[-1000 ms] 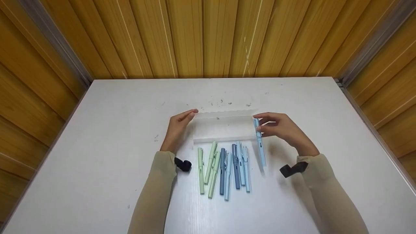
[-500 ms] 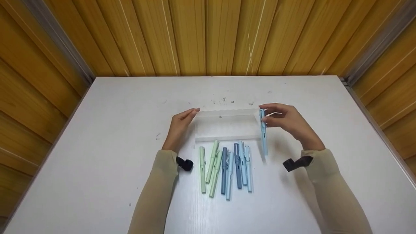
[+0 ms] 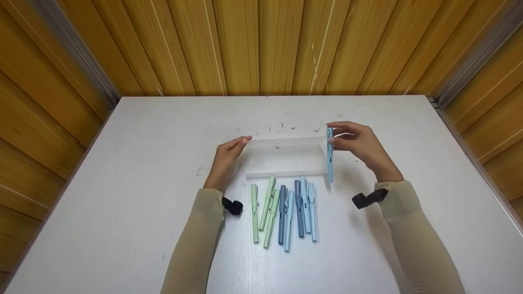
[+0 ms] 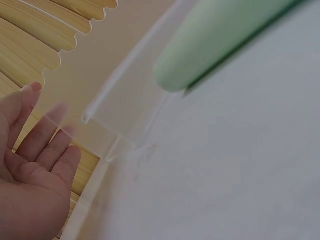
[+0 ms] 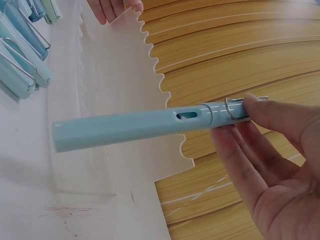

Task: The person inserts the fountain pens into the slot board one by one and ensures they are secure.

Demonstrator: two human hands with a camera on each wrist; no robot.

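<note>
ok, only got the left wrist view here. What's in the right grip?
Observer: The right grip pinches a light blue pen near its clip end.
Operator: Where is it?
Observer: In the head view, at the right end of the clear tray. Whether they touch, I can't tell.
Operator: I see one blurry green pen. What's the full set on the table?
Observer: Eight, on the near side of the tray: three green, two dark blue pens and three light blue ones.
</note>
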